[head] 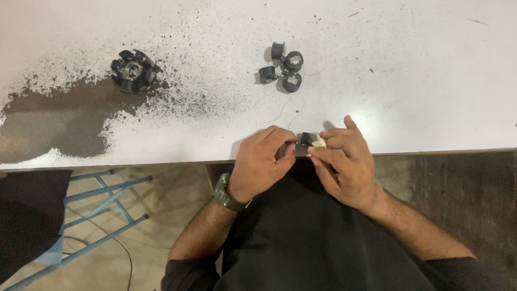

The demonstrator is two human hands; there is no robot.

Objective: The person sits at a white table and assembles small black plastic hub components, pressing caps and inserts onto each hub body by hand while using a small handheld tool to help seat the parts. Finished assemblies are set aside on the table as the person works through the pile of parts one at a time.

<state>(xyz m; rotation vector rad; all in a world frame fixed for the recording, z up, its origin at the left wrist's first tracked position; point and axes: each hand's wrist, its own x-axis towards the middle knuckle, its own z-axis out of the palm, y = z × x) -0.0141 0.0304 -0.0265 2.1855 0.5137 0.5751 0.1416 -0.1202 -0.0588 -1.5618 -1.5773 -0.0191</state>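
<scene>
At the near edge of the bench (431, 108), head view: the left hand (261, 161) and right hand (344, 164) pinch a small black spool (305, 139) between closed fingers. Judgement: brace both wrists on the edge; four loose spools (284, 67) lie well apart.

White table (420, 81) (grey-speckled); black bobbins (284, 67).

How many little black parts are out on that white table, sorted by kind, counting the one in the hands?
Small black spools in the loose cluster: 4
Small black spool held between both hands: 1
Round black ring assembly: 1
Total: 6
</scene>
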